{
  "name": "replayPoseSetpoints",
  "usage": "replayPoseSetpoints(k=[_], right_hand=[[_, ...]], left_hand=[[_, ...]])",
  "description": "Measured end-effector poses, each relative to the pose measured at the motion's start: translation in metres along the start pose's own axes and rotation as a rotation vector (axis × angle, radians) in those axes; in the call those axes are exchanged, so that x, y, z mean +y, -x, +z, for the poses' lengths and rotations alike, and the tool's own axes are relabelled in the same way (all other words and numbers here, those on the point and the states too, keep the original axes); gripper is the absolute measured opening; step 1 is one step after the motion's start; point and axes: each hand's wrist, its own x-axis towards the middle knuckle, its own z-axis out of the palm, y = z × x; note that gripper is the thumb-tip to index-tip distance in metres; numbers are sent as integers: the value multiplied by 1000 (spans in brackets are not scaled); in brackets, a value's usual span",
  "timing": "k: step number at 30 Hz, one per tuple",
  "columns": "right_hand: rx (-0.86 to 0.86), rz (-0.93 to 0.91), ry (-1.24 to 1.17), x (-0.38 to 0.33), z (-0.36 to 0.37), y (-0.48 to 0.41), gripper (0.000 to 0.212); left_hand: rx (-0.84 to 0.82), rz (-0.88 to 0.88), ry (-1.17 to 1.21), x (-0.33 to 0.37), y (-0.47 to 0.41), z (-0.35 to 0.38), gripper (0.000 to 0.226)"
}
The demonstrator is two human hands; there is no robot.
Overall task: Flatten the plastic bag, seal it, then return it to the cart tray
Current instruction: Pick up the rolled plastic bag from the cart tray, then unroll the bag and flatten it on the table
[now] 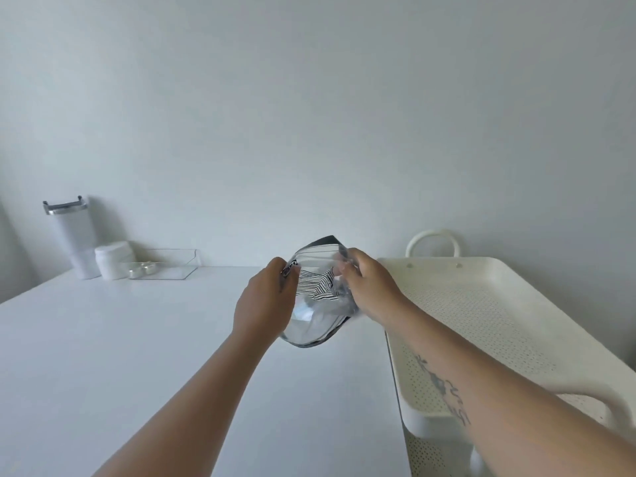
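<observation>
Early in the task, by the look of things. Plastic bag (318,297) held up above the worktop (137,339) at centre frame, clear of the surface, bulging and rounded rather than flat. Striped fabric visible inside through the clear film, with a dark edge along the bottom and top. Left hand (265,301) clamped on the bag's left side, fingers curled around the edge near a small label. Right hand (370,287) closed on the bag's right upper edge, fingers pinching the film. Whether the seal strip is pressed closed cannot be told; the top looks gaping, so probably not.

Flattening judged not yet done, sealing likewise. Cart tray (499,321) at right of frame, perforated and cream, just beside the worktop, with nothing seen in it. Return still to come.

At upper left of the worktop, well apart: a white tumbler (70,235), a white jar (112,259) and a clear organiser tray (168,266).
</observation>
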Motion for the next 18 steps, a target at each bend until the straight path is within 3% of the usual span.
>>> replayPoseSetpoints(k=[9,14,18], right_hand=[[-92,17,-23,30,81,21,34],[51,10,-70,49,105,46,42],[-17,100,-242,59,105,60,48]], left_hand=[[10,-185,62,-70,48,-9,24],[-167,-234,423,-97,73,-28,54],[-241,-338,628,-110,85,-39,42]])
